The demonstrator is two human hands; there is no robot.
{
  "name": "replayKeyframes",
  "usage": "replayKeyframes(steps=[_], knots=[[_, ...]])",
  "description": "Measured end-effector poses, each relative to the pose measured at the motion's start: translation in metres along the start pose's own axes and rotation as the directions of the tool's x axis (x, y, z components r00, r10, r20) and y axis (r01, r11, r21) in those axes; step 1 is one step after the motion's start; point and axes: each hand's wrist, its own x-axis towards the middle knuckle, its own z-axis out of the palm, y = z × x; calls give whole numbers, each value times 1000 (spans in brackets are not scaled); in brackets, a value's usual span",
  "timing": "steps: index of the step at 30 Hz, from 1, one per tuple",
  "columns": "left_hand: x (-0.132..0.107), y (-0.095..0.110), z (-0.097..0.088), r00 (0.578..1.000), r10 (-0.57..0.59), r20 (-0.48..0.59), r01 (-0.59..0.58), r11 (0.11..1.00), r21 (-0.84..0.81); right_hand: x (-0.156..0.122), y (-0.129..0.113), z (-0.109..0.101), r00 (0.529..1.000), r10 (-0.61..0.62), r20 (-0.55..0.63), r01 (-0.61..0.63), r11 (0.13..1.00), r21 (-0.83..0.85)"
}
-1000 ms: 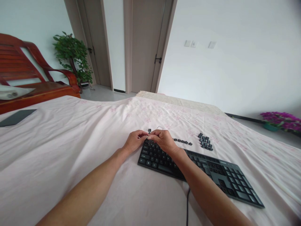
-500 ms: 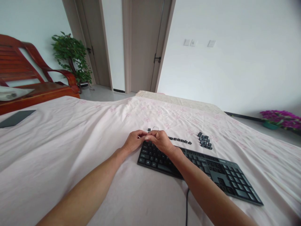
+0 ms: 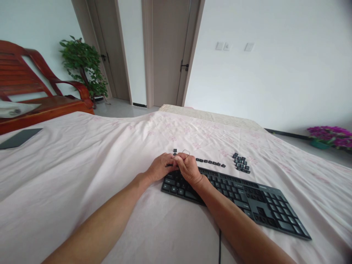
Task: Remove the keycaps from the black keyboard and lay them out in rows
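A black keyboard (image 3: 242, 196) lies on a pale pink bedsheet (image 3: 82, 165). My left hand (image 3: 161, 168) and my right hand (image 3: 188, 168) meet over the keyboard's far left corner, both with fingers curled. A thin wire loop (image 3: 186, 151), a keycap puller, sticks up from my right hand's grip. My left hand presses against the keyboard's corner beside it; what its fingers hold is hidden. A single loose keycap (image 3: 175, 150) lies just beyond the hands. A row of loose keycaps (image 3: 210, 162) and a small pile of keycaps (image 3: 241, 163) lie behind the keyboard.
The keyboard's cable (image 3: 219, 245) runs toward me between my forearms. A dark flat device (image 3: 19, 138) lies at the sheet's left edge. A red wooden bench (image 3: 35, 95), a potted plant (image 3: 84, 66) and doors stand beyond. Purple flowers (image 3: 331, 134) sit at the right.
My right hand has slid left and turned more upright over the keyboard's corner, closing up against my left hand. The wire loop has shifted slightly right.
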Motion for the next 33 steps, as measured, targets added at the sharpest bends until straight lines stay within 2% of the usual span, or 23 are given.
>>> replayKeyframes(steps=[4, 10, 15, 19, 21, 24, 26, 29, 33], knots=[[-1, 7, 0, 1000, -1, -5, 0, 995, -103, -4, -1, -1, 996, -22, -88, 28, 997, 72], [-2, 5, 0, 993, -117, -26, 109, 972, -207, -5, 1, -1, 991, -57, -119, 73, 988, 133], [-2, 3, 4, 966, -251, -68, 222, 932, -286, -6, 1, -4, 966, -175, -189, 182, 983, 18], [-1, 2, 6, 950, -309, -50, 252, 850, -463, -5, -6, -16, 941, -230, -250, 200, 970, -139], [-1, 1, 6, 947, -318, -47, 252, 823, -509, -2, -9, -23, 952, -191, -238, 148, 971, -190], [-1, -1, 7, 938, -334, -95, 243, 827, -508, 2, -11, -28, 989, -34, -146, -5, 966, -259], [-1, -1, 8, 930, -346, -127, 239, 828, -507, 4, -10, -28, 995, 68, -75, -90, 935, -344], [-1, 0, 8, 919, -358, -164, 232, 828, -510, 3, -10, -27, 989, 148, 16, -125, 882, -454], [-1, 3, 8, 921, -344, -183, 218, 844, -491, 3, -13, -28, 968, 225, 109, -143, 856, -498]])
